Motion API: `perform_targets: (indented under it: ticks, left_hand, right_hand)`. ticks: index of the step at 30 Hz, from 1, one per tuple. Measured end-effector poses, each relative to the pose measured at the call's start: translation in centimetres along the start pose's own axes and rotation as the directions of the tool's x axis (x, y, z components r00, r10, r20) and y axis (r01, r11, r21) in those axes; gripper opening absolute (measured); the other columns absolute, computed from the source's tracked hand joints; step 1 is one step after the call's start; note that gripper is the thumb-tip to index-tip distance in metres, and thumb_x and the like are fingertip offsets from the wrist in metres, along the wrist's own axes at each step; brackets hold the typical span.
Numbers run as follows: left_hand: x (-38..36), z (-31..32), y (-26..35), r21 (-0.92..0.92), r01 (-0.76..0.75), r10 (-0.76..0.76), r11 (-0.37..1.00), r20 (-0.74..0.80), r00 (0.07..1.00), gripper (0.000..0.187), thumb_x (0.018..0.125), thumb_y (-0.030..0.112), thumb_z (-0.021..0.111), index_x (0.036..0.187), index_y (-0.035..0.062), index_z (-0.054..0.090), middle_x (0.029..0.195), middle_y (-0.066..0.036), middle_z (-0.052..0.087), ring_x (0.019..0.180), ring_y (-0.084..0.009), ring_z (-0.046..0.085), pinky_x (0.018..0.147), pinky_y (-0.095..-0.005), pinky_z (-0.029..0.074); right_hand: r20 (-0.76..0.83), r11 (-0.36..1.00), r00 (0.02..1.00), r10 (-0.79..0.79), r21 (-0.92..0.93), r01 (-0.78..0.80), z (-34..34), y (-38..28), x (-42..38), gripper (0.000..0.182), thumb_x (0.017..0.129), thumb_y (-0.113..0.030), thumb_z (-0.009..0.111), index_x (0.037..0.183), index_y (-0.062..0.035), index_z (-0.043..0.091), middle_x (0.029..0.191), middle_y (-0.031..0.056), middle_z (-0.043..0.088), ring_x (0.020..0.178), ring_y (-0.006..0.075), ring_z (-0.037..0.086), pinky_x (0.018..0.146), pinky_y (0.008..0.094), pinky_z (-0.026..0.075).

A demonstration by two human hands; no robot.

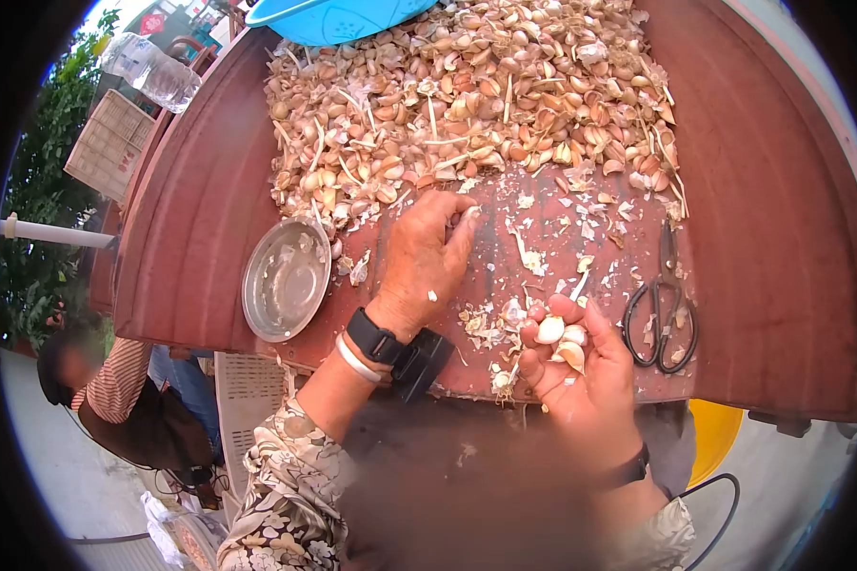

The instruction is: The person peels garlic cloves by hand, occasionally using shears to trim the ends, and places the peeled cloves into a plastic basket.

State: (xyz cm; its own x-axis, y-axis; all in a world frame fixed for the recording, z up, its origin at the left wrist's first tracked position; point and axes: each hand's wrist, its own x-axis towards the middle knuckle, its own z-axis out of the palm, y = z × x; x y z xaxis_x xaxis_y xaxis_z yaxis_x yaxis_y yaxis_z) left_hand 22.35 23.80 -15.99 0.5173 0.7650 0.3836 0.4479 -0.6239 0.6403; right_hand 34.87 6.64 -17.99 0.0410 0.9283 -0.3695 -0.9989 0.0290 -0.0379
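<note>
My right hand (590, 376), palm turned up, cups several pale garlic cloves (570, 344) against its curled fingers. A short dry garlic stem (579, 284) sticks up by its fingertips. My left hand (430, 249) is curled closed just above the tabletop, near the front edge of a large heap of garlic cloves (467, 90). Something whitish shows at its fingertips, too small to name. Papery skins and root bits (486, 328) lie between and beside the hands. To the right of my right hand rest black-handled scissors (665, 314), blades pointing away.
A shallow metal bowl (287, 281) sits left of my left hand. Behind the heap stands a blue basin (338, 19). The reddish-brown table (771, 209) curves off to both sides. A seated person (138, 409) is at left, near a plastic bottle (152, 71) and a wicker basket (109, 143).
</note>
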Motion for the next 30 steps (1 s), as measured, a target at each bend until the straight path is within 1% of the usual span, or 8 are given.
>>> perform_targets:
  ticks: [3,6,11,15,18,21,24,30]
  left_hand:
    - [-3.7,-1.3,5.9,-0.205,-0.036,0.079,0.978,0.207,0.975,0.018,0.083,0.004,0.065,0.1,0.0004,0.063,0.085,-0.013,0.06,0.073,-0.0262,0.062,0.065,-0.0341,0.049]
    - [-4.0,-2.1,7.1,-0.194,-0.037,0.07,0.98,0.166,0.984,0.019,0.083,0.005,0.064,0.102,0.0007,0.063,0.089,-0.014,0.06,0.078,-0.028,0.063,0.068,-0.0343,0.05]
    - [1.9,-0.4,-3.7,0.365,-0.064,0.101,0.929,-0.084,0.991,0.016,0.084,0.008,0.062,0.098,0.001,0.064,0.097,-0.017,0.061,0.088,-0.0346,0.059,0.08,-0.0416,0.047]
    - [4.1,0.5,-6.2,0.433,0.095,-0.084,0.897,-0.046,0.995,0.013,0.081,0.009,0.065,0.092,0.0026,0.063,0.09,-0.016,0.061,0.088,-0.0365,0.059,0.076,-0.0443,0.045]
    - [3.9,0.6,-6.7,0.457,-0.011,-0.013,0.89,0.049,0.999,0.013,0.081,0.009,0.066,0.091,0.0019,0.062,0.088,-0.015,0.062,0.082,-0.0303,0.06,0.072,-0.0389,0.046]
    - [2.7,-0.1,-6.0,0.06,0.261,-0.267,0.964,0.153,0.951,0.014,0.084,0.009,0.067,0.093,0.0007,0.061,0.088,-0.009,0.063,0.078,-0.0179,0.059,0.069,-0.0302,0.047]
    - [-0.2,-0.4,-5.4,-0.501,0.375,-0.305,0.78,0.219,0.927,0.017,0.085,0.009,0.068,0.097,0.0018,0.061,0.082,-0.003,0.063,0.071,-0.0091,0.056,0.064,-0.0233,0.047]
    - [-4.3,-3.6,2.8,-0.707,0.415,-0.303,0.573,0.288,0.908,0.016,0.088,0.011,0.067,0.1,0.0028,0.061,0.092,0.001,0.062,0.082,-0.0058,0.056,0.072,-0.0207,0.046]
  right_hand:
    - [-0.089,0.998,0.995,-0.033,-0.055,0.028,1.5,0.3,-0.3,0.034,0.1,-0.032,0.043,0.108,-0.0032,0.06,0.103,0.0139,0.063,0.098,0.027,0.063,0.078,0.0429,0.056]
    - [-0.068,0.999,0.997,0.041,0.038,-0.039,0.9,0.0,-0.3,0.034,0.1,-0.032,0.045,0.108,-0.0028,0.06,0.103,0.0139,0.063,0.096,0.0267,0.063,0.075,0.0409,0.057]
    - [-0.032,0.988,0.994,0.109,0.112,-0.105,-0.9,-0.2,-0.1,0.034,0.099,-0.033,0.046,0.107,-0.0029,0.06,0.101,0.0139,0.064,0.092,0.0261,0.064,0.069,0.0375,0.057]
    - [-0.021,0.993,0.996,0.092,0.078,-0.09,-0.6,-0.2,0.3,0.034,0.099,-0.033,0.047,0.107,-0.0034,0.06,0.1,0.0134,0.064,0.09,0.0259,0.065,0.068,0.0367,0.057]
    - [-0.023,0.995,0.997,0.079,0.064,-0.077,-0.7,-0.1,0.5,0.034,0.099,-0.033,0.047,0.107,-0.0036,0.06,0.1,0.0133,0.064,0.089,0.0256,0.065,0.068,0.0369,0.057]
    - [-0.007,0.994,0.995,0.095,0.048,-0.095,-0.7,-0.1,0.3,0.034,0.099,-0.033,0.047,0.107,-0.0035,0.061,0.101,0.0131,0.064,0.09,0.0251,0.065,0.069,0.0376,0.056]
    - [0.033,0.994,0.995,0.091,0.057,-0.093,-0.9,-0.2,0.1,0.034,0.099,-0.033,0.046,0.108,-0.0034,0.06,0.1,0.0128,0.065,0.09,0.0246,0.065,0.07,0.0381,0.056]
    - [-0.062,0.998,0.997,0.048,-0.035,-0.05,0.0,0.3,-0.2,0.035,0.099,-0.034,0.046,0.109,-0.0035,0.06,0.1,0.0133,0.064,0.091,0.0259,0.065,0.07,0.0388,0.057]
